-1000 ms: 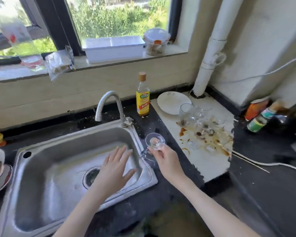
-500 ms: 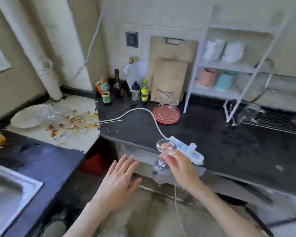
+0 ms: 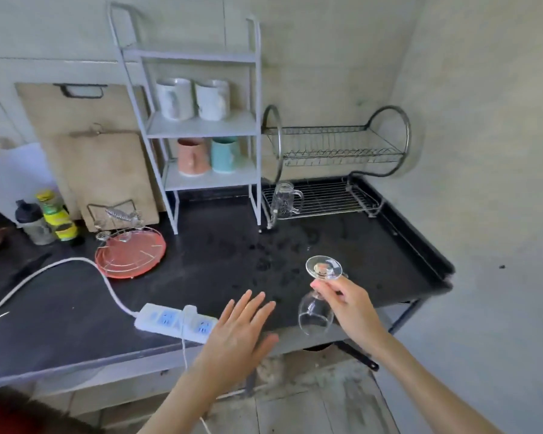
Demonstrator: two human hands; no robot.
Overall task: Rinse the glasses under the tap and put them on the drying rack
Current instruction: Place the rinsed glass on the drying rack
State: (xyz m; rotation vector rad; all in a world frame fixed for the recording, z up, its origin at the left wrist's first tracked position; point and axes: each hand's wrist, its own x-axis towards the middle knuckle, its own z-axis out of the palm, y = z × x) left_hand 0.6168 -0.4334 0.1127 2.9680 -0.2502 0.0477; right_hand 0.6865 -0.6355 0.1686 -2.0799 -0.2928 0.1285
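Right hand [image 3: 347, 303] pinches clear stemmed glass [image 3: 318, 296] inverted over black counter edge | left hand [image 3: 237, 332] flat, empty | view swung from sink to steel wire drying rack [image 3: 323, 195] | placement pending.

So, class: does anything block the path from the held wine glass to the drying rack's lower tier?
Nothing visible does. The right hand holds the wine glass upside down; only wet countertop lies before the drying rack, whose glass mug sits at its left end.
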